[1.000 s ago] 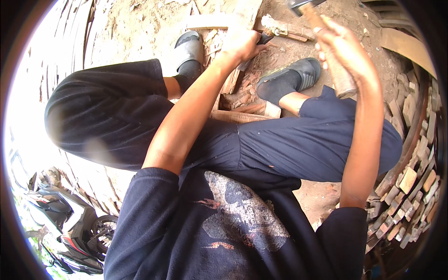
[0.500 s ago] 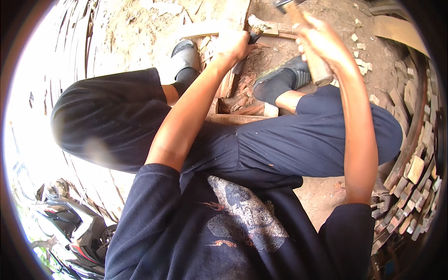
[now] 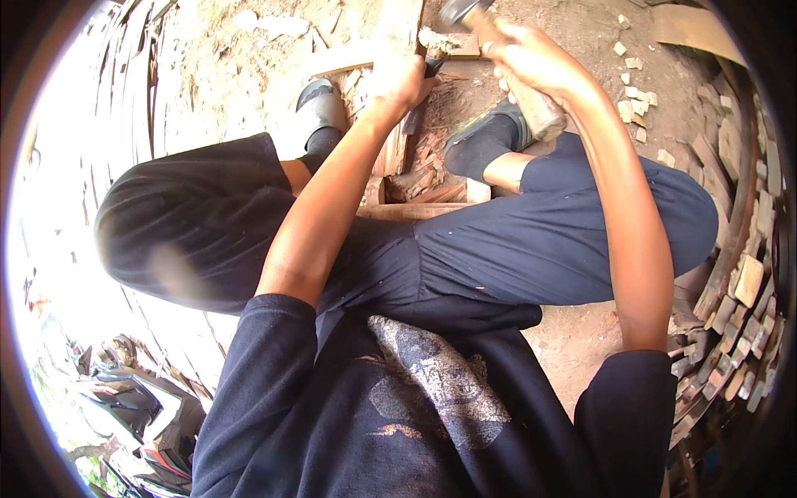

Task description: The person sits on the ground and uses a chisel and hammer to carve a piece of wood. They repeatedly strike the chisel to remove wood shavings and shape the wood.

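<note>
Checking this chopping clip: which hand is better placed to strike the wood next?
Right, probably. The right hand grips the hammer handle, its head raised above the wood. The left hand is down at the wood with a dark tool.

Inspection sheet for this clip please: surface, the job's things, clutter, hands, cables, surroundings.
Surface: bare dirt ground, dusty.
Job's things: wooden-handled hammer raised over a pale wood piece; a dark tool tip shows at that piece, kind unclear.
Clutter: wood scraps between the feet; small offcut blocks scattered to the right.
Hands: right hand, closed grip on the hammer handle; left hand closed, what it holds is unclear.
Cables: nothing seen.
Surroundings: stacked wood blocks at right; parked motorbike lower left.
</note>
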A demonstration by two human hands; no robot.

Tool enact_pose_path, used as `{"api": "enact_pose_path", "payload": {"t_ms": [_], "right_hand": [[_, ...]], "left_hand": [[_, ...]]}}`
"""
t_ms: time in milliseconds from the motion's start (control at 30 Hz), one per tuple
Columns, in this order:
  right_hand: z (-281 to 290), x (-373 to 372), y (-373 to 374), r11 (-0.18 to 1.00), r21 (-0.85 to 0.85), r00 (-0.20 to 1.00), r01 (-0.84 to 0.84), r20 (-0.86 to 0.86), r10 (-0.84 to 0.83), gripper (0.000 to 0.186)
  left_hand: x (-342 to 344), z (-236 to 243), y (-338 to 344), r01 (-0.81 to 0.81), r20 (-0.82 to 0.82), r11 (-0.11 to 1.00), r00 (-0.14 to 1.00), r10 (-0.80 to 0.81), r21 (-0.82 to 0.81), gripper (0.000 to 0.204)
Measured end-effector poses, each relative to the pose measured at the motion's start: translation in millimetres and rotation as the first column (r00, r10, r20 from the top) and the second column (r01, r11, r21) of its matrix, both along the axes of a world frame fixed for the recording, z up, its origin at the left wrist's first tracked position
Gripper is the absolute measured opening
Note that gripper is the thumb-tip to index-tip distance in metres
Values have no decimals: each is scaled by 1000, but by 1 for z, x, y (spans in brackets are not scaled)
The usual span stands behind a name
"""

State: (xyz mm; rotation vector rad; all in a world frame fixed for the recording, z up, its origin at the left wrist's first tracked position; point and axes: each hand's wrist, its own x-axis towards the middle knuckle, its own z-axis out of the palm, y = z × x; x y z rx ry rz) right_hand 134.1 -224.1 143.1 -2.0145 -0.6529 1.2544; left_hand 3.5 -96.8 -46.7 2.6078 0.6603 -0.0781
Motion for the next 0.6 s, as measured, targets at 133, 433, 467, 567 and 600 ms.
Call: {"api": "enact_pose_path", "payload": {"t_ms": [133, 433, 467, 567, 600], "right_hand": [[4, 5, -4, 993, -90, 987, -82, -144, 68, 41], [-9, 18, 7, 995, 70, 983, 76, 164, -87, 52], [-17, 12, 10, 999, 14, 994, -39, 102, 38, 48], [-15, 11, 2, 963, -152, 975, -222, -52, 216, 30], [-19, 13, -1, 975, -134, 982, -180, -84, 170, 28]], "left_hand": [[-2, 9, -3, 15, -52, 999, 999, -12, 48, 43], [3, -26, -2, -22, -22, 998, 1000, 21, -60, 43], [-6, -56, 8, -47, 13, 997, 999, 48, -67, 43], [0, -43, -6, 16, 59, 1000, 998, -16, 11, 42], [0, -25, -13, 44, 7, 999, 999, -44, 18, 41]]}}
